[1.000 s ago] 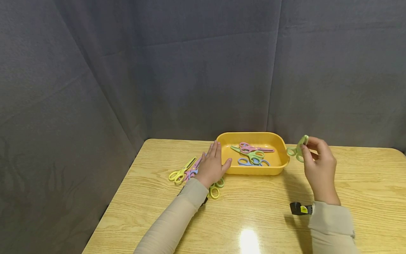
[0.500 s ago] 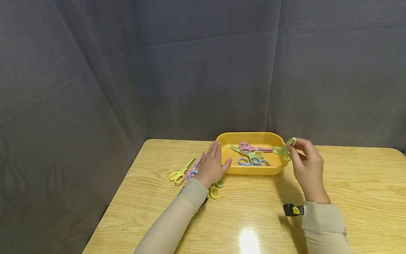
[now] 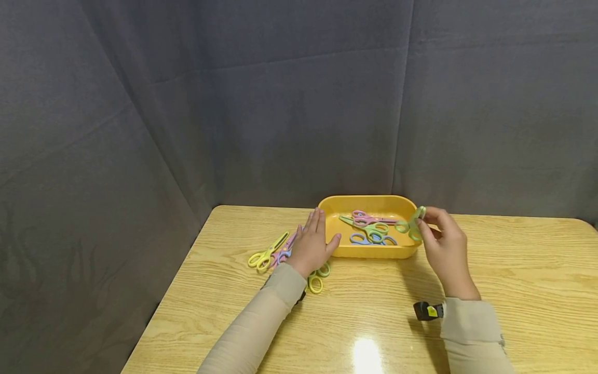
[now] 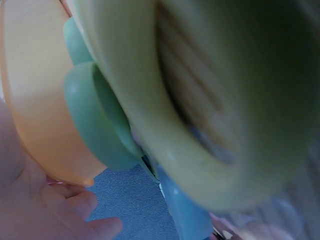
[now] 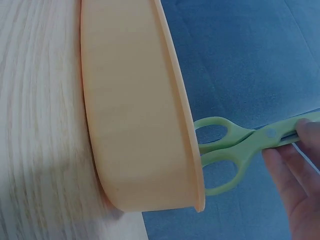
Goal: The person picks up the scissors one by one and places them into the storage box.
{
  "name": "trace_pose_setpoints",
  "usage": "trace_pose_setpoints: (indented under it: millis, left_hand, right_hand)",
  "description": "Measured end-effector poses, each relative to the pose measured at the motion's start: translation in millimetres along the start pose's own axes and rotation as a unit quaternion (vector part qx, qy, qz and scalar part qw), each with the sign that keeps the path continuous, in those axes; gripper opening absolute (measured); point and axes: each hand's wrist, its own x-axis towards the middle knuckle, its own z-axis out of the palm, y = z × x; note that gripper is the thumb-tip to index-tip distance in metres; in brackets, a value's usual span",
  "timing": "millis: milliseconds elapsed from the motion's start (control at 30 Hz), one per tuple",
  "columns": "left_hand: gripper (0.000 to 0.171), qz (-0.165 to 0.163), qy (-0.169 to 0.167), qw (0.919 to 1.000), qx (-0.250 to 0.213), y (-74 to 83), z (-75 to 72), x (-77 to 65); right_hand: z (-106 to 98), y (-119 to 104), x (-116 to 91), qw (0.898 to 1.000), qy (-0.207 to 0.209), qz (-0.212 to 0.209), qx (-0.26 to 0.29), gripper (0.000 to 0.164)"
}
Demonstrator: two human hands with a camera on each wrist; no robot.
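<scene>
In the head view my right hand [image 3: 446,249] pinches light green scissors [image 3: 413,224] by the blades, handles pointing left over the right rim of a yellow plastic tray [image 3: 374,251]. The right wrist view shows the held scissors [image 5: 237,147] with thumb and fingertips on the blades and the loops at the tray's rim [image 5: 187,110]. Inside the tray lie pink scissors [image 3: 374,220], green scissors [image 3: 374,229] and blue scissors [image 3: 358,239]. My left hand [image 3: 310,249], fingers straight, rests against the tray's left side, above a pile of scissors that it partly covers.
Left of the tray, yellow scissors [image 3: 265,257] lie beside pink, purple and blue ones on the wooden table [image 3: 364,306]. More yellow loops [image 3: 315,284] stick out under the left wrist. A dark grey curtain [image 3: 299,104] hangs behind the table's back edge.
My right hand has moved left with the green scissors, bringing them from beside the tray to over its right end. My left hand has stayed in place.
</scene>
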Motion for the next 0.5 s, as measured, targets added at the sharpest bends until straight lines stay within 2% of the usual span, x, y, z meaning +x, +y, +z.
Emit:
trace_pose_setpoints:
  millis: [500]
  left_hand:
    - [0.078,-0.001,-0.005,1.0,-0.006,1.7,-3.3,-0.8]
  right_hand:
    - [7.1,3.9,-4.9,0.997,-0.071,0.017,-0.028,0.016]
